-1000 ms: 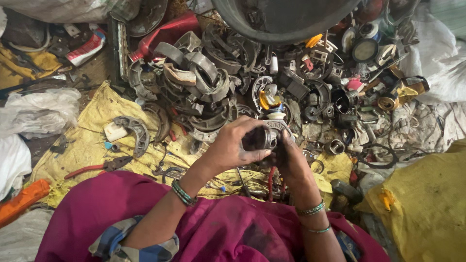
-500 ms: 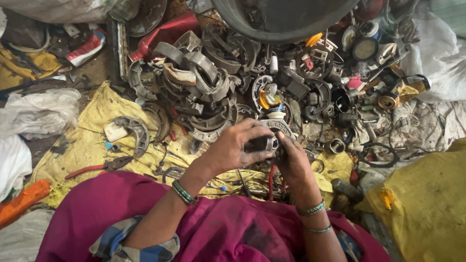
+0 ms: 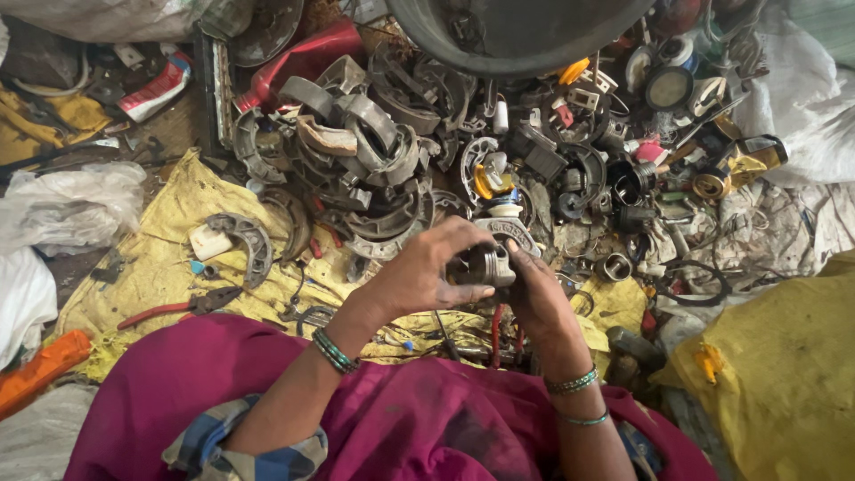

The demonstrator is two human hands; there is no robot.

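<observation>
Head view: a short grey metal cylinder [image 3: 482, 264], grimy, long axis lying roughly left-right, held above the near edge of the scrap pile [image 3: 383, 169]. Left hand [image 3: 426, 272] curls closed around it; right hand [image 3: 537, 298] grips its right end. Below, a yellow cloth [image 3: 165, 267] on a dirty floor, red-handled pliers [image 3: 178, 307] at left.

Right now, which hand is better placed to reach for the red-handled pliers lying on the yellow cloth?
Probably the left hand. Both hands grip the small grey metal cylinder, but the red-handled pliers lie on the yellow cloth on the left side, so the right hand would have to cross over.
</observation>
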